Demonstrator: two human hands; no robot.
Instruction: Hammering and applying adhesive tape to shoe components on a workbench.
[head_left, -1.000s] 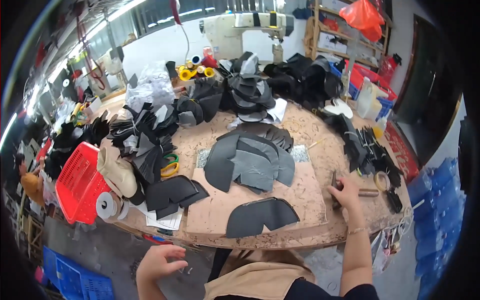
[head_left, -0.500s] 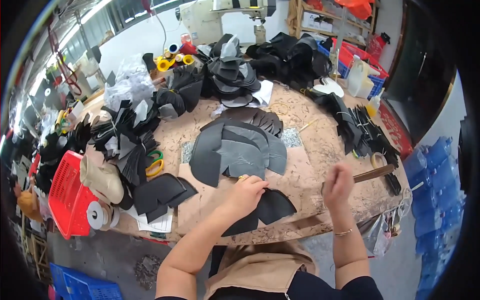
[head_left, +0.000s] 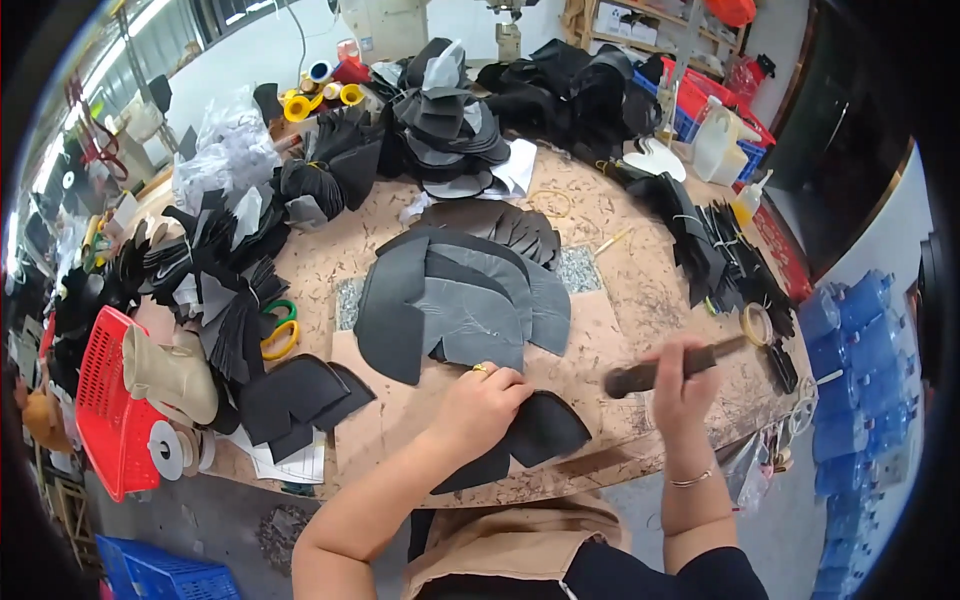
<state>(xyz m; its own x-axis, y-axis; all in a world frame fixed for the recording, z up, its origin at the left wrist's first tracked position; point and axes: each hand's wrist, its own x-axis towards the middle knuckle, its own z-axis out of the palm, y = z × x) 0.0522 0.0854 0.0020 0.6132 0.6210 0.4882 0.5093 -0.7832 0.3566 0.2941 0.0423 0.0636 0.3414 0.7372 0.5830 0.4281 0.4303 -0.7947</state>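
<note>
My left hand [head_left: 482, 400] rests palm down on a dark curved leather piece [head_left: 545, 432] lying at the near edge of the round worktable [head_left: 620, 300]. My right hand [head_left: 683, 378] grips a dark wooden tool handle [head_left: 640, 376] that points left, held just above the table beside the piece. Right behind my left hand lies a fanned pile of grey and black leather pieces [head_left: 450, 300].
Stacks of black cut pieces [head_left: 440, 120] crowd the far and left side. Yellow and green tape rings [head_left: 280, 330], a red basket [head_left: 105, 400], a beige shoe last [head_left: 170, 372], a tape roll [head_left: 757, 322], a glue bottle [head_left: 748, 200] and blue crates [head_left: 150, 575] surround the work spot.
My left hand came up from below the table edge onto the dark piece. My right hand lifted the tool handle off the table's right side and brought it nearer.
</note>
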